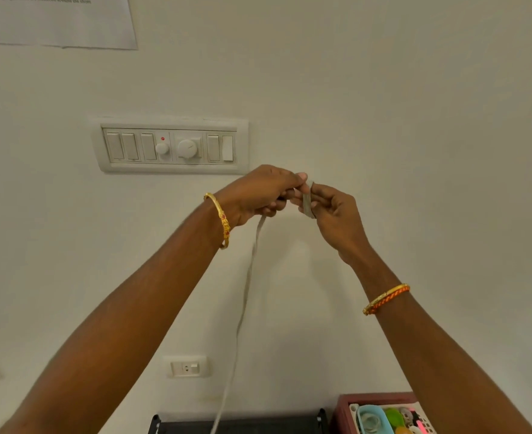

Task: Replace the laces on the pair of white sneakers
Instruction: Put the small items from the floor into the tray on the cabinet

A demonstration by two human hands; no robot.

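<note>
While both arms were raised before pale wall, head view showed left hand and right hand each pinching grey lace near its top end. Rest of lace hung down toward black rack. Sneakers out of view. Risks, as judged: thin lace slipping from fingertips; dangling length snagging on rack.
</note>
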